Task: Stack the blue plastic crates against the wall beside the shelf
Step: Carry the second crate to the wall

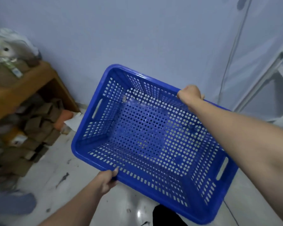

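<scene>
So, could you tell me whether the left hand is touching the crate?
Touching. The head view shows the left hand closed around the near rim of the crate, fingers wrapped over its edge with no gap.

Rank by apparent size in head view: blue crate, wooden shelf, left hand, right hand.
1. blue crate
2. wooden shelf, partly cut off by the frame
3. left hand and right hand: look alike, no ranking.

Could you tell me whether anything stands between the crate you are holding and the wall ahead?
Nothing visible does. Both hands, left and right, grip the blue crate; the crate hides the floor beneath it.
</scene>
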`<state>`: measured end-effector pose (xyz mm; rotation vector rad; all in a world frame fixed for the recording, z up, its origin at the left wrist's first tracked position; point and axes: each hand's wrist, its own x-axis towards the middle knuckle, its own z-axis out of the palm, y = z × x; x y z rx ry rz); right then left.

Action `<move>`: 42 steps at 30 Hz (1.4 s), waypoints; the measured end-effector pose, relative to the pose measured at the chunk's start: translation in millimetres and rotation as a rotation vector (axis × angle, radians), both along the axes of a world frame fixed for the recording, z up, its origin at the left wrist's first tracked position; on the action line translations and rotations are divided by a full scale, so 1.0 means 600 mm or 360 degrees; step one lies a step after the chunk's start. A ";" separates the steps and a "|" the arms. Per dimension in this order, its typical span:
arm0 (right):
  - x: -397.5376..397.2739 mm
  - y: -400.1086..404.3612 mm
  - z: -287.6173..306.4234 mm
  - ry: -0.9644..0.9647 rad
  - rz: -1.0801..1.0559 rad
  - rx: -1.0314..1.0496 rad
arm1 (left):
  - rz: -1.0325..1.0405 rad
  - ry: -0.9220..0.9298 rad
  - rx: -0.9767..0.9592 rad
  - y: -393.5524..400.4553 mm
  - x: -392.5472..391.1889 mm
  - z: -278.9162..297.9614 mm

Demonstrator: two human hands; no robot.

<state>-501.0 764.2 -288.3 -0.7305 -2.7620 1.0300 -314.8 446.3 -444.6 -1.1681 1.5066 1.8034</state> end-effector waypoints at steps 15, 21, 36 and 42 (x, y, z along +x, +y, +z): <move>-0.405 -0.074 -0.019 -0.0120 0.0411 0.0127 | 0.0407 -0.0109 0.0089 0.027 -0.294 -0.013; -0.556 -0.147 -0.111 -0.0263 0.0510 0.0439 | 0.0385 -0.0360 0.0247 -0.026 -0.437 -0.078; -0.822 -0.245 -0.364 -0.0570 0.0342 0.0883 | 0.0347 -0.0588 0.0104 -0.136 -0.708 -0.233; -0.876 -0.244 -0.448 -0.0544 0.0338 0.0868 | 0.0293 -0.0704 0.0057 -0.124 -0.748 -0.298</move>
